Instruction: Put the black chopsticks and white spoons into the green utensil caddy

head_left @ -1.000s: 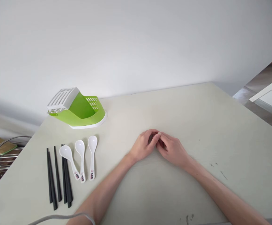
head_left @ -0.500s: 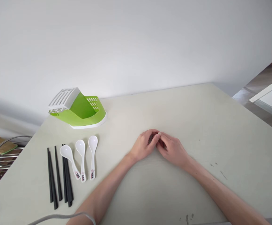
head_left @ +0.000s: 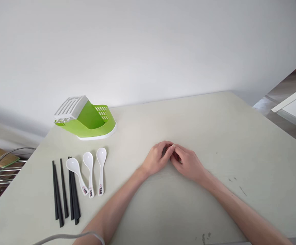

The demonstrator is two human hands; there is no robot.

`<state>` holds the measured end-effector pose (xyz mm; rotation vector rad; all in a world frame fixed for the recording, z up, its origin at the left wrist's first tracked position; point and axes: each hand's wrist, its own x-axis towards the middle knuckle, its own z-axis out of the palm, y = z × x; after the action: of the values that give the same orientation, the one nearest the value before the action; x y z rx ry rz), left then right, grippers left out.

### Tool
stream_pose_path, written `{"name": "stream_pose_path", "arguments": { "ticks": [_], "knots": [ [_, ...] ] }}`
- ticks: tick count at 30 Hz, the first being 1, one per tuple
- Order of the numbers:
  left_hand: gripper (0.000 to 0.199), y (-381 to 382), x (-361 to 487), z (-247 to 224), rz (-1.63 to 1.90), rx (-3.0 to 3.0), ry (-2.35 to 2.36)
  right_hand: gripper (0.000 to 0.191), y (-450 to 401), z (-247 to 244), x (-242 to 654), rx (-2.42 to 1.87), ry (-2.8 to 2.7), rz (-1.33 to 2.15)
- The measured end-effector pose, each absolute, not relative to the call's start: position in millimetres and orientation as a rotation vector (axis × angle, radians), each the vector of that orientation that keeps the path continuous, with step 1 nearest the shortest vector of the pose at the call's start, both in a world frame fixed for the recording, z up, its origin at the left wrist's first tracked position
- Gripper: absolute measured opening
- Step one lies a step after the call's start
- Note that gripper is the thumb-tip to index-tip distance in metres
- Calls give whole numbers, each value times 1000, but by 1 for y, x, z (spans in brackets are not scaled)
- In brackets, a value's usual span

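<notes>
Evidently, in the head view, both hands are at rest: the left hand (head_left: 154, 159) and the right hand (head_left: 188, 164) meet at the fingertips over the desk (head_left: 201, 119), each loosely curled and half open, with no object visible in either; the forearms seem to lean on the desk, which would take their weight. To their left, nearer the left hand, three white spoons (head_left: 101, 173) lie bowls away and handles toward the person, presumably for easy reach. The leftmost spoon's bowl overlaps the tips of the black chopsticks (head_left: 64, 190), whose thick ends also point toward the person, likely because like things were laid out together. Behind them, near the wall (head_left: 148, 51), a green and white rack (head_left: 99, 132) stands upright, its flat base probably keeping it steady, apart from the cutlery.
</notes>
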<state>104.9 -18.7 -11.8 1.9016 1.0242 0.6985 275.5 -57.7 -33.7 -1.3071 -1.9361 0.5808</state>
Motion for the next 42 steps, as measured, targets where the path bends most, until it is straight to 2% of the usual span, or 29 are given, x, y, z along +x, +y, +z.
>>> {"name": "stream_pose_path", "arguments": {
  "ticks": [22,26,28,35,42],
  "knots": [
    [24,-18,105,-23,933,2217,1091,19,-56,-39,276,-1308,-1930,565],
    [18,-14,100,-30,1040,2229,1250,14,-56,-37,277,-1290,-1921,612],
    [18,-11,95,-35,1069,2217,1396,17,-57,-36,277,-1275,-1915,644],
    [47,1,76,-38,1012,2208,1802,18,-60,-35,278,-1268,-1912,651],
    [82,16,40,-14,912,2223,2089,18,-60,-35,279,-1250,-1911,664]
  ]
}}
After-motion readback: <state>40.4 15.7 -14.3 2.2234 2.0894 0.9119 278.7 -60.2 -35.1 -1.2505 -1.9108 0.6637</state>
